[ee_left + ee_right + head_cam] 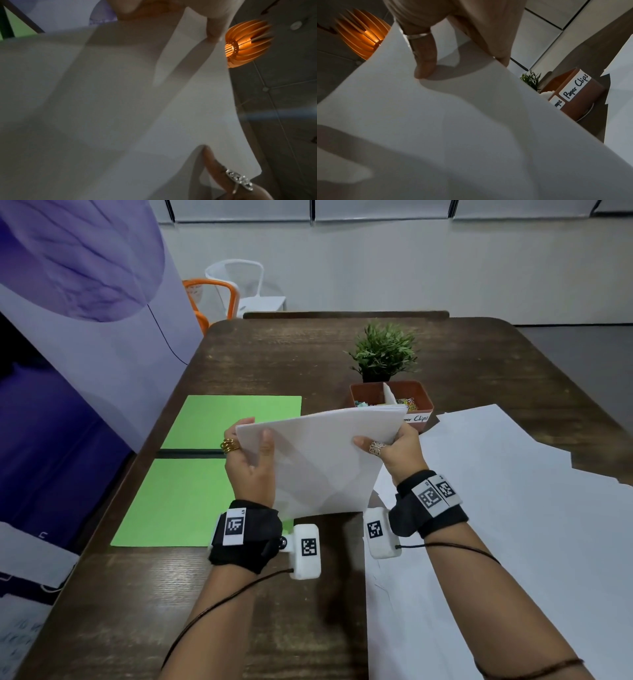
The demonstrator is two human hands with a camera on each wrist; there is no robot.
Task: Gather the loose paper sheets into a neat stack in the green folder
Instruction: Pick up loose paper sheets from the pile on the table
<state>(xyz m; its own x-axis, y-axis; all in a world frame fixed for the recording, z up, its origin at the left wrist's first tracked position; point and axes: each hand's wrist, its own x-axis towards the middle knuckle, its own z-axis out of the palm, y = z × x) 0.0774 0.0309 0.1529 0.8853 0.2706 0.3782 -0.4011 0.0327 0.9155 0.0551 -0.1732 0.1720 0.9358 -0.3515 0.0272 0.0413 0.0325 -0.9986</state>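
I hold a bundle of white paper sheets (318, 460) upright above the table, tilted, between both hands. My left hand (250, 460) grips its left edge, thumb on the near face. My right hand (390, 450) grips the right edge, thumb in front. The green folder (191, 474) lies open and flat on the table to the left, partly under the bundle. More loose white sheets (513, 508) lie spread over the right side of the table. In the wrist views the paper bundle (120, 108) (453, 128) fills most of the picture, with my fingers (426, 63) pinching it.
A brown tray (414, 397) labelled Paper Clips (575, 88) stands just behind the bundle, with a small potted plant (383, 354) behind it. A purple panel (85, 320) rises along the table's left edge. Chairs stand beyond the far end.
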